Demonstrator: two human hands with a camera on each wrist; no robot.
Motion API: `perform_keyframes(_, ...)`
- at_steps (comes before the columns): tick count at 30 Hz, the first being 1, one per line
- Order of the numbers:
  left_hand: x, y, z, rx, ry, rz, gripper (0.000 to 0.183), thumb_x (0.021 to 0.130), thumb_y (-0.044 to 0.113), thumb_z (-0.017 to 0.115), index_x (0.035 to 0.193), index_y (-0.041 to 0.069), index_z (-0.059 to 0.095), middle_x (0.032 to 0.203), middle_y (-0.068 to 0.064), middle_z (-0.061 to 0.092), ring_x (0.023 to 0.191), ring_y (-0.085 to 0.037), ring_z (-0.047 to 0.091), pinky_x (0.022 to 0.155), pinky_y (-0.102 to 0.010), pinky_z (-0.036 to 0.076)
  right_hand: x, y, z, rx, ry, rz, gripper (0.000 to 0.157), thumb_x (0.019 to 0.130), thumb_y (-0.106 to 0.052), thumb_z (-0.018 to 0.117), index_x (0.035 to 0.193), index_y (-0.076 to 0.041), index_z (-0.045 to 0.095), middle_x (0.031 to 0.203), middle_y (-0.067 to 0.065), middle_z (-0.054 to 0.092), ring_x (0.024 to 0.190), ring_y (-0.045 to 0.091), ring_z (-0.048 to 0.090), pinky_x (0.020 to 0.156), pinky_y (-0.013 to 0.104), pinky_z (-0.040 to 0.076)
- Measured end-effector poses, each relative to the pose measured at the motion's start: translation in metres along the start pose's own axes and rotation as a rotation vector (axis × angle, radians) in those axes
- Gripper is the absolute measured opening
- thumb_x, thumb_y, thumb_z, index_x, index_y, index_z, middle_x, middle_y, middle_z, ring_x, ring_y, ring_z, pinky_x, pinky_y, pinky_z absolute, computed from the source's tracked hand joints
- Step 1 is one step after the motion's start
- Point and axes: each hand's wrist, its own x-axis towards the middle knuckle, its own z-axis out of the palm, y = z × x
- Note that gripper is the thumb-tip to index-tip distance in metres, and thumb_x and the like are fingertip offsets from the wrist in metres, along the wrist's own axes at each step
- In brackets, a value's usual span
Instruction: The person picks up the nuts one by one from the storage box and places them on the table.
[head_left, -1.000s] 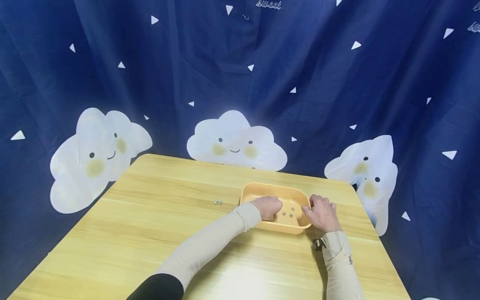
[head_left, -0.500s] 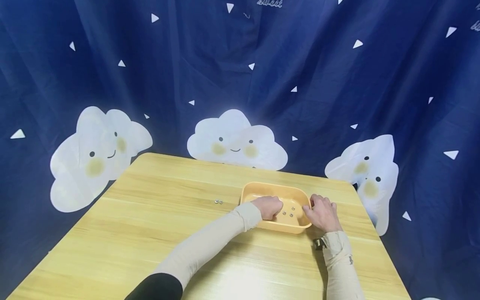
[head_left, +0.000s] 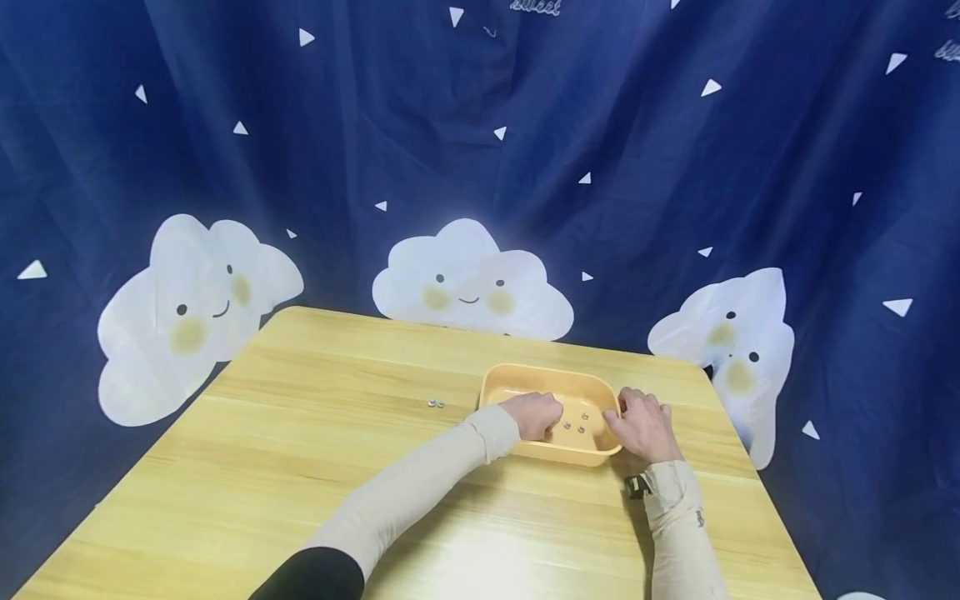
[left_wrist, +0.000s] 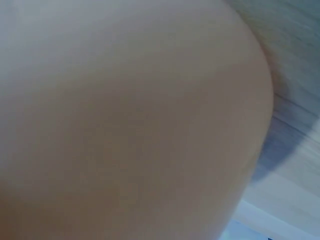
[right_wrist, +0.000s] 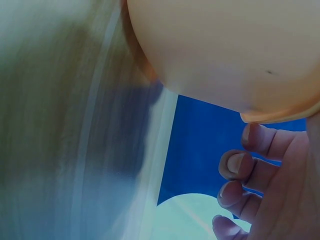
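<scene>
One orange tray (head_left: 558,382) on the tabletop (head_left: 300,433) holds three visible metal pieces (head_left: 581,430); two more pieces (head_left: 432,403) lie left of it. The left hand (head_left: 533,416) dips inside, grip impossible to tell; the right hand (head_left: 643,426) clasps the tray's rim.

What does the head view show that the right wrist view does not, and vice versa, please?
Only the head view shows the left hand inside the orange tray, three small silvery pieces in it and two more on the wood-grain table. Only the right wrist view shows a dark mark on the tray's outer wall and clear fingernails on the right hand. Both share the orange tray, the right hand at its rim, the wood-grain table and the blue curtain.
</scene>
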Motion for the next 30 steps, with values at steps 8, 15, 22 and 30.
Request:
perform_keyframes(8,-0.0015,-0.0006,-0.0012,0.038,0.005,0.003,0.03,0.088,0.002,0.072,0.066,0.018,0.059,0.062,0.007,0.057,0.052,-0.005,0.043,0.05,-0.016,0.043,-0.0003,-0.0002,-0.0012,0.004,-0.009,-0.001,0.02,0.09,-0.03,0.061,0.081,-0.014,0.054,0.079,0.006,0.056,0.078,0.029,0.052,0.073,0.042,0.032)
perform_keyframes(15,-0.0036,-0.0011,-0.0044,0.065,-0.038,-0.011,0.011,0.092,0.005,0.07,0.084,0.013,0.07,0.079,0.001,0.071,0.058,-0.007,0.049,0.057,-0.017,0.049,0.0002,0.0004,-0.0005,0.002,-0.012,-0.005,0.02,0.09,-0.029,0.061,0.081,-0.014,0.053,0.078,0.006,0.056,0.078,0.028,0.052,0.072,0.042,0.032)
perform_keyframes(22,-0.0045,-0.0063,-0.0043,0.042,-0.044,-0.046,0.009,0.091,0.005,0.069,0.087,0.013,0.07,0.083,0.001,0.072,0.061,-0.009,0.053,0.057,-0.02,0.05,0.0001,0.0004,-0.0006,0.0,-0.007,-0.009,0.02,0.09,-0.029,0.061,0.08,-0.014,0.052,0.077,0.006,0.055,0.076,0.028,0.052,0.072,0.042,0.032)
perform_keyframes(30,-0.0073,-0.0079,-0.0063,0.062,-0.045,-0.068,0.01,0.09,0.007,0.07,0.083,0.014,0.068,0.084,0.001,0.073,0.063,-0.01,0.058,0.059,-0.022,0.053,-0.0005,0.0009,-0.0001,0.007,-0.004,-0.009,0.021,0.09,-0.029,0.061,0.079,-0.014,0.052,0.076,0.005,0.054,0.075,0.027,0.051,0.072,0.042,0.032)
